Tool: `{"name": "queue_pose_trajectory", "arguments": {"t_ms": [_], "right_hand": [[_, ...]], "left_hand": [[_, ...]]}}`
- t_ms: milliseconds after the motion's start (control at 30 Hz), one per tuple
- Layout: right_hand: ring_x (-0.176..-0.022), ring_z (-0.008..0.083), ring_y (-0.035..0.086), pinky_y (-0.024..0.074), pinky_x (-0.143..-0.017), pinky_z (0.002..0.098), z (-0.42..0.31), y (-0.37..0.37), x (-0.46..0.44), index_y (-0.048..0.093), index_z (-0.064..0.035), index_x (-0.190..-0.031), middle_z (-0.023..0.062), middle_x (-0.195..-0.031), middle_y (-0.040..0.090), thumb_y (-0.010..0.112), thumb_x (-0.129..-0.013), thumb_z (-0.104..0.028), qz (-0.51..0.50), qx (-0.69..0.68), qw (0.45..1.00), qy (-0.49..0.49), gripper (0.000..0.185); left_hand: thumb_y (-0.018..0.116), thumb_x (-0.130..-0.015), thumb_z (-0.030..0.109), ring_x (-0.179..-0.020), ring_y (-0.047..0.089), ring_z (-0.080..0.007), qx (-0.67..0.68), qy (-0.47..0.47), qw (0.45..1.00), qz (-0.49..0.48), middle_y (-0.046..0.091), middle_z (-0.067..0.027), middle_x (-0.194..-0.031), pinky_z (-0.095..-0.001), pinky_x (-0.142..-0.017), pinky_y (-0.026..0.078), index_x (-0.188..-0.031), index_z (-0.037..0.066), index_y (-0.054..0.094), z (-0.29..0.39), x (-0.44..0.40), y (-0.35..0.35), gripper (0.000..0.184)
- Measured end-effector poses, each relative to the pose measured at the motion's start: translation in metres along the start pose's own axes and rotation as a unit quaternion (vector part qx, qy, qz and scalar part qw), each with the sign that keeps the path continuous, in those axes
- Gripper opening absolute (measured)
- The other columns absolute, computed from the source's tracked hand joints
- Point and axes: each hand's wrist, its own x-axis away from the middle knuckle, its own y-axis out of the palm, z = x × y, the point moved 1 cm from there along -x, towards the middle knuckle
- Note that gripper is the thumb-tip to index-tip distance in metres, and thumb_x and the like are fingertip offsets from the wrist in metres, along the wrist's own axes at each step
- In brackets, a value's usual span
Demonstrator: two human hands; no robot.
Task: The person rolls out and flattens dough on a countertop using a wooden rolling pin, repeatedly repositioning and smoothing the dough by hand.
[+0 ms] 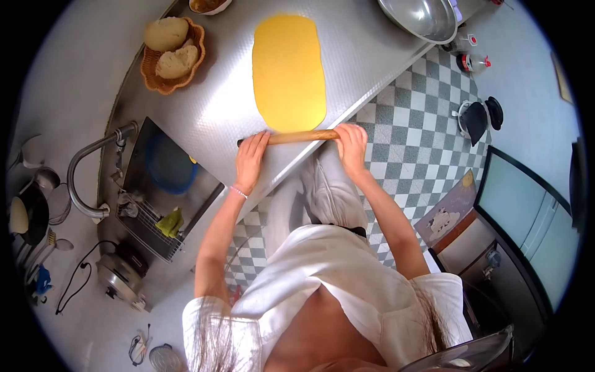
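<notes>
A wooden rolling pin lies across the near end of a flat, oblong yellow dough sheet on the metal counter. My left hand rests over the pin's left end, fingers wrapped on it, with a beaded bracelet at the wrist. Over the right end my right hand is closed in the same way, near the counter's front edge. The dough's far end reaches close to the top of the view.
A wicker basket with pale buns stands at the back left. A large metal bowl sits at the back right. On the left are a sink with a blue basin and a curved faucet. Checkered floor shows at the right.
</notes>
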Motion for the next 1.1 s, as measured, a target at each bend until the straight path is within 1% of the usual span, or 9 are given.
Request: {"name": "queue_pose_trajectory", "arguments": {"t_ms": [133, 233, 367, 533, 667, 700, 867, 1033, 1100], "right_hand": [[-0.127, 0.0293, 0.041, 0.0260, -0.108, 0.0485, 0.005, 0.000, -0.044, 0.051, -0.0085, -0.126, 0.0116, -0.134, 0.047, 0.065, -0.081, -0.020, -0.035, 0.012, 0.999, 0.003, 0.048], [-0.137, 0.0323, 0.028, 0.0176, -0.112, 0.0522, 0.008, 0.014, -0.096, 0.041, -0.0084, -0.139, 0.0144, -0.147, 0.033, 0.057, -0.088, -0.031, -0.023, 0.095, 0.995, -0.033, 0.057], [-0.138, 0.0334, 0.028, 0.0170, -0.112, 0.0524, 0.016, 0.024, -0.193, 0.042, -0.0118, -0.140, 0.0134, -0.149, 0.033, 0.053, -0.089, -0.036, 0.017, 0.138, 0.990, -0.014, 0.058], [-0.137, 0.0341, 0.029, 0.0186, -0.111, 0.0526, 0.030, 0.033, -0.097, 0.042, -0.0126, -0.140, 0.0132, -0.149, 0.034, 0.053, -0.089, -0.036, -0.019, 0.111, 0.993, -0.028, 0.057], [-0.138, 0.0342, 0.028, 0.0184, -0.110, 0.0559, 0.021, 0.025, -0.198, 0.041, -0.0105, -0.140, 0.0139, -0.149, 0.034, 0.048, -0.091, -0.036, 0.027, 0.114, 0.992, -0.047, 0.056], [-0.138, 0.0346, 0.028, 0.0181, -0.110, 0.0567, 0.021, 0.026, -0.222, 0.041, -0.0105, -0.141, 0.0139, -0.149, 0.033, 0.047, -0.092, -0.036, 0.034, 0.102, 0.994, -0.033, 0.055], [-0.139, 0.0342, 0.026, 0.0181, -0.112, 0.0536, 0.028, 0.023, -0.142, 0.038, -0.0079, -0.142, 0.0165, -0.150, 0.031, 0.048, -0.093, -0.034, -0.020, 0.125, 0.990, -0.060, 0.056], [-0.141, 0.0317, 0.024, 0.0134, -0.112, 0.0555, 0.029, 0.027, -0.245, 0.034, -0.0069, -0.144, 0.0155, -0.152, 0.028, 0.043, -0.095, -0.036, 0.038, 0.108, 0.993, -0.034, 0.058], [-0.141, 0.0320, 0.023, 0.0119, -0.113, 0.0550, 0.038, 0.035, -0.220, 0.033, -0.0070, -0.144, 0.0155, -0.152, 0.027, 0.044, -0.094, -0.034, 0.026, 0.081, 0.996, -0.023, 0.058]], "left_hand": [[0.048, -0.092, 0.014, -0.127, 0.044, -0.0307, -0.019, -0.032, 0.999, -0.004, 0.047, -0.0121, -0.138, -0.0450, -0.108, 0.032, -0.137, 0.006, 0.043, -0.011, -0.044, -0.007, 0.046], [0.047, -0.093, 0.022, -0.134, 0.036, -0.0313, -0.096, -0.057, 0.991, 0.080, 0.042, -0.0141, -0.143, -0.0465, -0.112, 0.024, -0.140, 0.004, 0.038, -0.027, -0.088, 0.008, 0.052], [0.047, -0.091, 0.023, -0.135, 0.033, -0.0341, -0.076, -0.090, 0.980, 0.162, 0.038, -0.0198, -0.144, -0.0487, -0.112, 0.022, -0.139, 0.000, 0.037, -0.065, -0.186, -0.001, 0.054], [0.032, -0.096, 0.037, -0.139, 0.030, -0.0314, -0.060, -0.083, 0.994, 0.046, 0.032, -0.0171, -0.150, -0.0492, -0.113, 0.018, -0.144, 0.004, 0.033, -0.039, -0.074, 0.033, 0.059], [0.041, -0.093, 0.026, -0.137, 0.031, -0.0340, -0.108, -0.078, 0.988, 0.071, 0.033, -0.0181, -0.149, -0.0489, -0.113, 0.021, -0.143, 0.003, 0.034, -0.057, -0.165, -0.003, 0.056], [0.048, -0.089, 0.023, -0.136, 0.033, -0.0341, -0.083, -0.060, 0.985, 0.140, 0.036, -0.0182, -0.147, -0.0483, -0.113, 0.023, -0.140, 0.000, 0.037, -0.062, -0.192, -0.012, 0.057], [0.034, -0.096, 0.038, -0.139, 0.029, -0.0324, -0.061, -0.061, 0.995, 0.045, 0.030, -0.0163, -0.151, -0.0469, -0.114, 0.020, -0.146, 0.003, 0.030, -0.044, -0.099, 0.024, 0.061], [0.044, -0.091, 0.020, -0.135, 0.033, -0.0357, -0.075, -0.046, 0.985, 0.149, 0.036, -0.0172, -0.146, -0.0471, -0.113, 0.023, -0.142, 0.003, 0.034, -0.071, -0.217, -0.016, 0.054], [0.043, -0.092, 0.022, -0.136, 0.032, -0.0350, -0.064, -0.056, 0.983, 0.162, 0.036, -0.0170, -0.147, -0.0472, -0.114, 0.022, -0.143, 0.003, 0.033, -0.070, -0.203, -0.010, 0.055]]}}
